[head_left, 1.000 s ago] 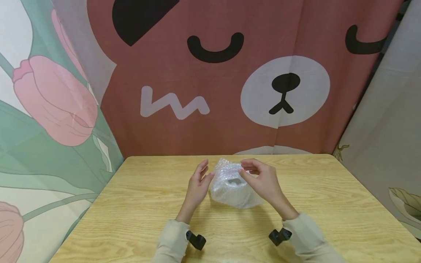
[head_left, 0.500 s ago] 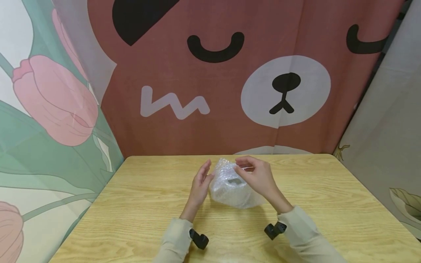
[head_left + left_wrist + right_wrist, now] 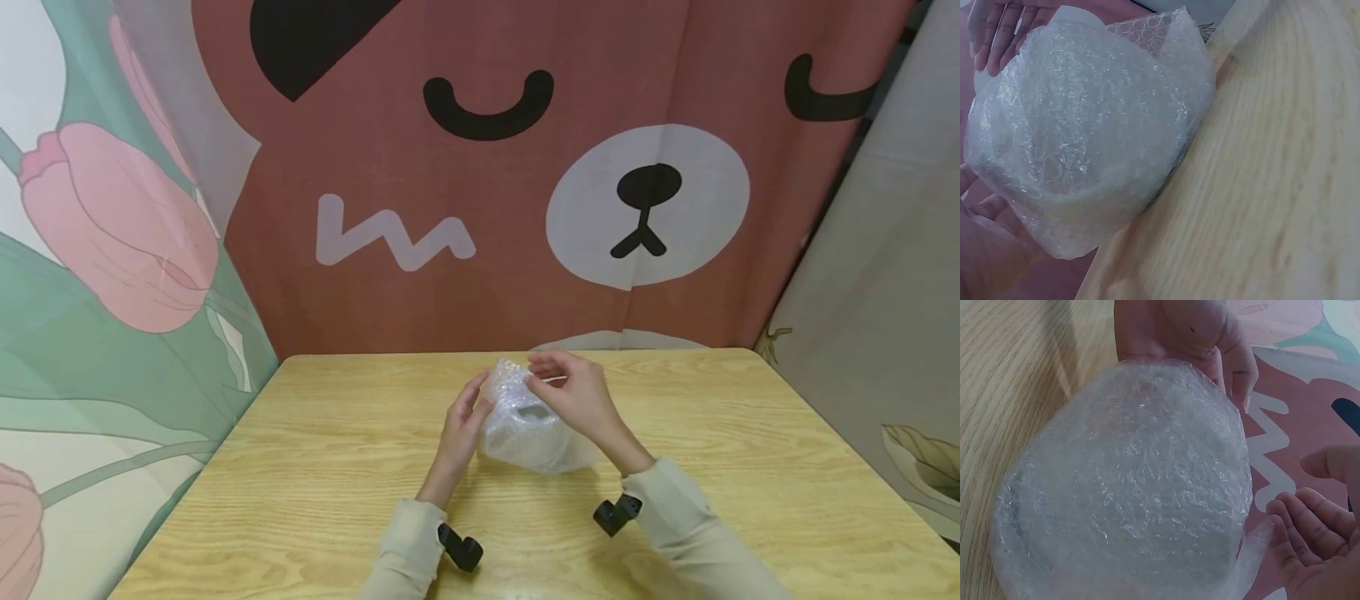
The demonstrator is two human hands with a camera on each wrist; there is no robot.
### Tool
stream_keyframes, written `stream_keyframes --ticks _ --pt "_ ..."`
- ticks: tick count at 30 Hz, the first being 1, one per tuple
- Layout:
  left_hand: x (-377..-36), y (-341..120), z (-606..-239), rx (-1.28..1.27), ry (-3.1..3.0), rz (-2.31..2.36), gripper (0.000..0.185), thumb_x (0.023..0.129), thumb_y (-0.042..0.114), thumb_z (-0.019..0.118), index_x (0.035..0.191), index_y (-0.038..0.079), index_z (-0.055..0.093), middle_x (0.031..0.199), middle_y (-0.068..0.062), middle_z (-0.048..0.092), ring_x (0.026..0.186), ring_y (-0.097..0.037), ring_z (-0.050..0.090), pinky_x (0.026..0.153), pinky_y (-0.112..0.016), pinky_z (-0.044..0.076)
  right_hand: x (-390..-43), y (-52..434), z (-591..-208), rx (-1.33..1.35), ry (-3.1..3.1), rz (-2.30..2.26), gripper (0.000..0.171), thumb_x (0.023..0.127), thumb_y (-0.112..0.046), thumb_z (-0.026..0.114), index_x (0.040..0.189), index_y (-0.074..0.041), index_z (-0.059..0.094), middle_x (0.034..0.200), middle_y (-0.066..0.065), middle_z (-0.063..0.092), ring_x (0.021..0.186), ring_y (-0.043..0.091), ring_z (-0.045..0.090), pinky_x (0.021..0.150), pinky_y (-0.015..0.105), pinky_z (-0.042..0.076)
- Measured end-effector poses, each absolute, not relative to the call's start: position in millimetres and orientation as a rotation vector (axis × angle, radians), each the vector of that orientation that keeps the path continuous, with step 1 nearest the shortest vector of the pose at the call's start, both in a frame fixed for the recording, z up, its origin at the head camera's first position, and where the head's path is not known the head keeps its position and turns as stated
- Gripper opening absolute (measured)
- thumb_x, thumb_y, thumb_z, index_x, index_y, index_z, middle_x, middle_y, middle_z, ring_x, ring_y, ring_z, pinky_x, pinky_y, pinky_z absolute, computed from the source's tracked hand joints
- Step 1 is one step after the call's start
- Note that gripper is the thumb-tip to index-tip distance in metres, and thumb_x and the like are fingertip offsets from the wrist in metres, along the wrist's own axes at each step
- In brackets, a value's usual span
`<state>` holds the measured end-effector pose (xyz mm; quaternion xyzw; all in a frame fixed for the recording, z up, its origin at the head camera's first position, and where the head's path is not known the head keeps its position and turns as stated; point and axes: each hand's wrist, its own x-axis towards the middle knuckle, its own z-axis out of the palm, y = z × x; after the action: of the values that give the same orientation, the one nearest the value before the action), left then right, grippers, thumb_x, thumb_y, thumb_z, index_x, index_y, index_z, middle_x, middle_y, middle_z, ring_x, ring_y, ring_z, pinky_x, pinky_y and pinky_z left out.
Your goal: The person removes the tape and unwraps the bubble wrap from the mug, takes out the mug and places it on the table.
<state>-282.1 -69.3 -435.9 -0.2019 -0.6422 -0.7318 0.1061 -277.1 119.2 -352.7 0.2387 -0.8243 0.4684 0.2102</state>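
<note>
Object: rounded bundle of clear bubble wrap (image 3: 525,427) — rests on the light wooden table (image 3: 750,467), near its middle.
Left hand (image 3: 459,433): fingers straight, laid against the bundle's left side.
Right hand (image 3: 573,398): fingers curled, pinching the wrap at the top.
Progress: contents appear fully covered; the top flap looks loose — judged unsealed.
Writing: none legible.

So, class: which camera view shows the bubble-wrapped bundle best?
The right wrist view: the bubble-wrapped bundle fills the frame, rounded outline whole. The left wrist view shows its side, slightly blurred; the head view shows it small, between both hands.
</note>
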Motion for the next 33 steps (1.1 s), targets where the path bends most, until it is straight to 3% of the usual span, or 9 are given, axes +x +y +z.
stream_keyframes --ticks 4,6,13,23,33 --pt "-280.5 -68.2 -436.6 -0.605 -1.903 -2.171 0.049 0.098 0.002 0.049 0.144 -0.008 0.037 0.149 -0.023 0.036 0.123 -0.034 0.046 0.095 -0.028 0.044 -280.6 115.3 -353.3 0.671 -2.301 1.315 0.023 0.082 -0.007 0.075 0.104 -0.002 0.07 0.094 0.01 0.072 0.082 0.02 0.069 0.069 0.031 0.057" --pt "-280.5 -67.4 -437.5 -0.594 -1.921 -2.151 0.049 0.097 0.003 0.05 0.144 -0.007 0.037 0.148 -0.023 0.037 0.124 -0.032 0.045 0.097 -0.027 0.041 -282.6 114.0 -354.4 0.682 -2.302 1.311 0.022 0.082 -0.006 0.075 0.103 -0.001 0.069 0.093 0.01 0.072 0.082 0.021 0.069 0.069 0.031 0.057" --pt "-279.9 -64.3 -436.5 -0.594 -1.951 -2.132 0.05 0.097 0.003 0.05 0.145 -0.006 0.036 0.151 -0.022 0.032 0.137 -0.035 0.031 0.11 -0.044 0.026 -286.8 111.7 -356.3 0.672 -2.343 1.331 0.023 0.082 -0.005 0.074 0.103 0.001 0.068 0.09 0.008 0.071 0.08 0.019 0.068 0.069 0.031 0.057" --pt "-279.3 -65.3 -435.6 -0.572 -1.943 -2.193 0.05 0.098 0.006 0.049 0.146 -0.004 0.036 0.152 -0.02 0.032 0.138 -0.033 0.029 0.111 -0.043 0.023 -289.6 103.2 -353.2 0.716 -2.387 1.268 0.008 0.083 -0.01 0.074 0.087 -0.008 0.068 0.081 -0.002 0.068 0.073 0.013 0.065 0.066 0.029 0.056" --pt "-281.1 -67.8 -438.1 -0.585 -1.956 -2.184 0.05 0.098 0.006 0.049 0.146 -0.004 0.036 0.152 -0.02 0.032 0.141 -0.033 0.023 0.114 -0.047 0.016 -297.2 96.7 -354.0 0.736 -2.429 1.129 0.01 0.08 -0.012 0.075 0.079 -0.009 0.065 0.069 -0.004 0.061 0.062 0.011 0.057 0.057 0.027 0.051"
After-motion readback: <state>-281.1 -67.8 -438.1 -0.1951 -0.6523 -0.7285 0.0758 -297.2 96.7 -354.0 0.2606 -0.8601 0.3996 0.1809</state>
